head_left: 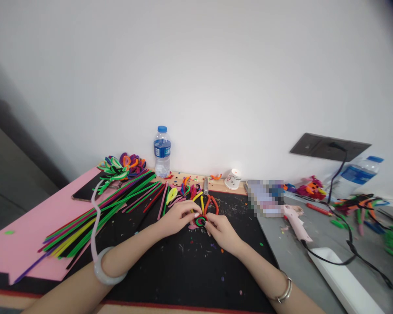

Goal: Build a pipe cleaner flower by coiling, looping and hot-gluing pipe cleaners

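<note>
Forearms nearest the lens: a pale bangle (107, 267) on the left wrist, a silver bracelet (284, 291) on the right. Both reach onto a black mat (183, 270) flecked with fuzz scraps.

Left hand (175, 216) and right hand (223, 231) meet mid-mat, fingertips pinched on a small coil (201, 221) of wound pipe cleaner, red outside, green and black within. Both grips look closed on it, fingers curled tight; the coil sits just above the mat, between the 2 hands.

Progress, as a judgement: the coil is small and flat, only a few turns wound, so the piece seems early on. 1 finished multicolour flower (118, 169) lies at the far left. A big fan of uncut stems (101, 209) lies left of the hands, so plenty of stock remains.

Scissors (207, 194) lie just beyond the coil. Glue gun (296, 223) rests to the right, cord trailing. Water bottle (162, 151) stands at the wall.
</note>
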Demonstrator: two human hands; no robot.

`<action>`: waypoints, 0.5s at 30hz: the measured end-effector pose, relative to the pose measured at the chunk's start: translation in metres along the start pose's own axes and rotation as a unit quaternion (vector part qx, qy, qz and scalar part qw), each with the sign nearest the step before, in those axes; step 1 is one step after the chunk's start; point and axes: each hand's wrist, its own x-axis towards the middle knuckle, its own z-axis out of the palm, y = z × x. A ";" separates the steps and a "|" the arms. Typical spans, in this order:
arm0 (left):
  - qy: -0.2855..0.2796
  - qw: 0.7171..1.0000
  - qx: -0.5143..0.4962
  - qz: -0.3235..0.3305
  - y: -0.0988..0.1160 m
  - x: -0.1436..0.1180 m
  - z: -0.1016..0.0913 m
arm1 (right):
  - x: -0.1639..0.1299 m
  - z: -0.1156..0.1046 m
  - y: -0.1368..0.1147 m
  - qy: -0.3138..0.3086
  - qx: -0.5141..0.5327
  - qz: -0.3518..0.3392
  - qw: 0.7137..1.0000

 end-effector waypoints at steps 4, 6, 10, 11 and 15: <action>-0.002 1.000 0.000 0.001 0.000 0.000 0.000 | 0.000 0.000 0.001 -0.001 -0.001 0.000 1.000; -0.003 1.000 -0.003 -0.002 0.000 0.000 0.000 | 0.000 0.000 0.001 -0.001 -0.002 0.001 1.000; 0.000 1.000 0.002 -0.001 0.000 0.000 0.000 | 0.000 0.000 0.000 -0.002 -0.001 0.002 1.000; 0.000 1.000 0.004 0.000 0.001 0.000 0.000 | 0.000 0.000 0.000 -0.002 -0.001 0.002 1.000; -0.003 1.000 0.001 -0.003 0.001 0.001 0.000 | 0.000 0.000 0.000 0.000 -0.002 0.000 1.000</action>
